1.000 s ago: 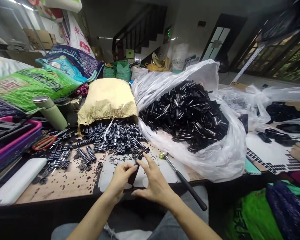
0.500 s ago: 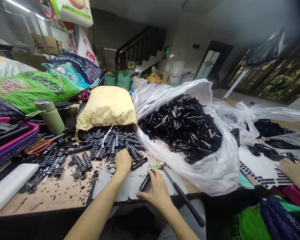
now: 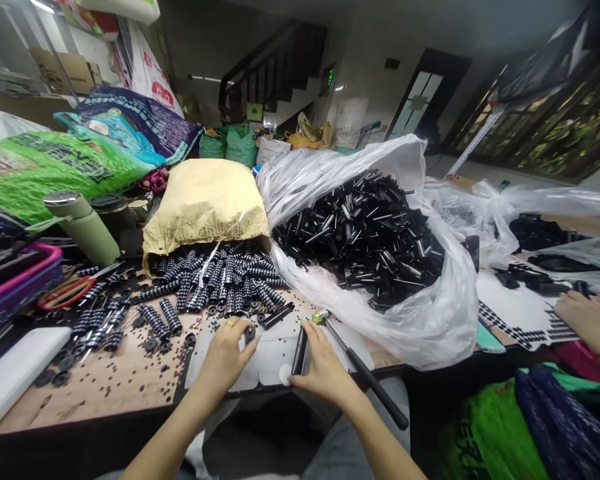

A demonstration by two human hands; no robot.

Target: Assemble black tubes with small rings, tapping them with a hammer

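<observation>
My left hand [image 3: 224, 355] pinches a small dark round cap [image 3: 250, 333] between thumb and fingertips, above the grey mat [image 3: 207, 340]. Opposite it, my right hand [image 3: 326, 363] has its thumb and fingers around a short black tube [image 3: 298, 352], which stands tilted on the mat. A pale round disc [image 3: 285, 374] shows beside the tube's lower end. Another black tube [image 3: 277, 316] lies just beyond my hands. A hammer [image 3: 365, 377] with a yellow-green head rests to the right of my right hand.
Black-and-white checked rollers [image 3: 225, 277] spill from a yellow sack [image 3: 210, 200]. An open plastic bag [image 3: 430, 343] holds a heap of black tubes [image 3: 365, 240]. Red-handled scissors [image 3: 67, 293] and a green flask [image 3: 83, 230] stand left. At far right another person's hand [image 3: 587, 320] works.
My left hand has come back from the rollers toward me and now pinches a round cap. The tube in my right hand is now more upright. The whole view has shifted slightly.
</observation>
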